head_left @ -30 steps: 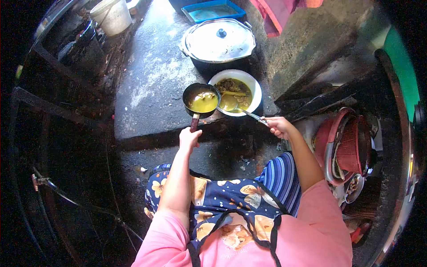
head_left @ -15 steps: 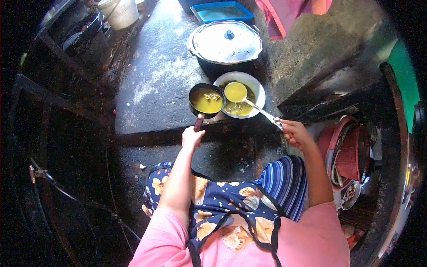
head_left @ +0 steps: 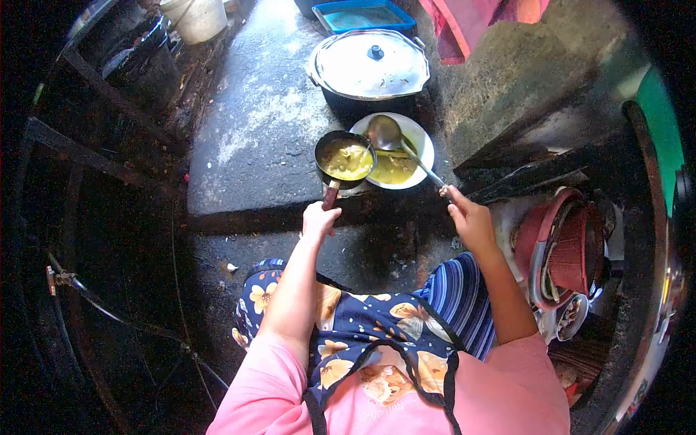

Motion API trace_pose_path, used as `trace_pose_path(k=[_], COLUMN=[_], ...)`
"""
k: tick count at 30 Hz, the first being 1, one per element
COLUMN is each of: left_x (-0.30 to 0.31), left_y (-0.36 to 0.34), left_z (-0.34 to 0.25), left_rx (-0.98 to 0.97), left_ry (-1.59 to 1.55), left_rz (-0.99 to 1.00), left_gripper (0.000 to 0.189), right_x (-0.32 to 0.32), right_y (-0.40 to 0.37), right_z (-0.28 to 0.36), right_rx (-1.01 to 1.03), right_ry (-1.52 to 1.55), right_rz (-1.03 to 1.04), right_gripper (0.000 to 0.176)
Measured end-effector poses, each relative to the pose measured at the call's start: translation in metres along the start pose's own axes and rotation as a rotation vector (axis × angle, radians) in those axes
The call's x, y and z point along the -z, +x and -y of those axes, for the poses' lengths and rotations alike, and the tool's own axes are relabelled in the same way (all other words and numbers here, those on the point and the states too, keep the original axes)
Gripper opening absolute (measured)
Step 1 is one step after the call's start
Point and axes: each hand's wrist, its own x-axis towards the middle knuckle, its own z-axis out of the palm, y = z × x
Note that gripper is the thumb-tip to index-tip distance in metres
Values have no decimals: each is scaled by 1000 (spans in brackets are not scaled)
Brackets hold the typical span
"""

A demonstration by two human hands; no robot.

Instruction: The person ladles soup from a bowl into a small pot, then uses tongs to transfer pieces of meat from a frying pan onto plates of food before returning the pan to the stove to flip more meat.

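My left hand [head_left: 320,220] is closed round the brown handle of a small dark saucepan [head_left: 346,159], which holds yellow soup with pieces in it. The saucepan's right side overlaps the rim of a white bowl [head_left: 423,136] with yellow-green broth [head_left: 395,169] inside. In my right hand [head_left: 470,217] is the handle of a metal ladle [head_left: 384,133]. Its round head is tipped over the bowl's left part, beside the saucepan, with the underside toward me. What the ladle's cup contains is hidden.
A large lidded pot [head_left: 371,67] stands behind the bowl, with a blue tray [head_left: 362,16] beyond it. Pink cloth [head_left: 464,29] hangs at the upper right. Reddish baskets [head_left: 573,246] are stacked to the right. A white bucket [head_left: 196,20] stands far left.
The ladle, full of broth and level before, has turned over toward the saucepan. The saucepan has shifted slightly right and its soup looks stirred. My right hand has moved a little left.
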Motion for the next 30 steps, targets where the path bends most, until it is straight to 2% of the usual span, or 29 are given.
trace_pose_path(k=[3,5,9,11,13,14,15,17,18,23,26,28,30], left_x=[1,3,5,6,4,4,5,5,5,3,3,3,2], left_y=[0,1,1,0,0,-1,-3,-2,-2,2,-1,-2,1], left_z=[-2,-2,1,2,-1,-2,-4,-5,-5,2,-2,-4,0], left_rx=[1,31,28,19,-1,13,27,22,17,16,34,26,13], left_ry=[-30,61,-1,15,21,24,28,28,35,-29,-20,-20,-20], left_rz=[-7,-36,-49,-53,-56,-61,-68,-70,-75,-54,-80,-87,-74], left_gripper=[23,28,27,27,27,27,27,26,26,24,24,24,25], right_x=[1,-3,-16,-31,-41,-30,-27,-26,-29,-22,-7,9,40], right_y=[13,25,43,54,64,64,62,55,54,33,28,28,27], right_z=[-15,-19,-28,-54,-78,-61,-63,-75,-81,-82,-74,-64,-27], right_rx=[-39,-144,-266,-305,-331,-553,-552,-729,-758,-789,-672,-635,-620], right_ry=[-116,-288,-286,-255,-91,155,155,680,758,867,943,901,794], right_rz=[11,236,323,340,395,470,464,539,568,457,406,395,388], right_gripper=[36,33,29,30,37,35,35,32,32,37,39,40,42])
